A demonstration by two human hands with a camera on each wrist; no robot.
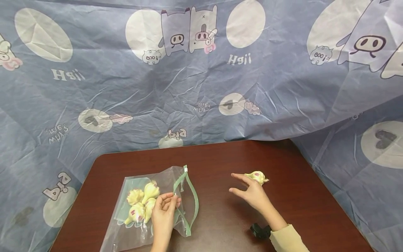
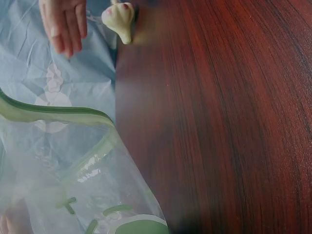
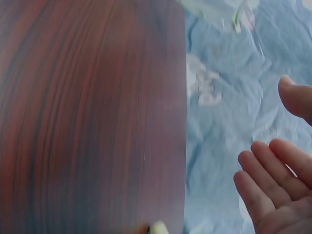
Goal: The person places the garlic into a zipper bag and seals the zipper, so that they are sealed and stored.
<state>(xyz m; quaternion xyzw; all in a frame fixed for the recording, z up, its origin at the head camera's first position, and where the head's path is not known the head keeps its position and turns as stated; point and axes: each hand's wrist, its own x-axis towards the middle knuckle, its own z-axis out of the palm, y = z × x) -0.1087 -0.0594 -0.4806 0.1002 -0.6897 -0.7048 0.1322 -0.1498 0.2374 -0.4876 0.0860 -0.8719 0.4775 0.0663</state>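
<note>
On the left of the table lies a clear zip bag (image 1: 168, 179) with a green zip strip and several pale yellow garlic bulbs (image 1: 151, 190) inside. My left hand (image 1: 163, 211) pinches the bag near its mouth, which gapes toward the right. One more garlic bulb (image 1: 259, 176), with purplish patches, lies on the table at the right. My right hand (image 1: 254, 196) is just in front of that bulb and partly covers it in the head view, thumb and fingers spread. The right wrist view shows its palm (image 3: 287, 217) holding nothing; only a bulb's tip (image 3: 159, 227) appears there.
The dark red-brown wooden table (image 1: 217, 217) has a blue patterned cloth (image 1: 201, 77) hanging behind it and at both sides. Below the right forearm there is a small black device (image 1: 260, 231).
</note>
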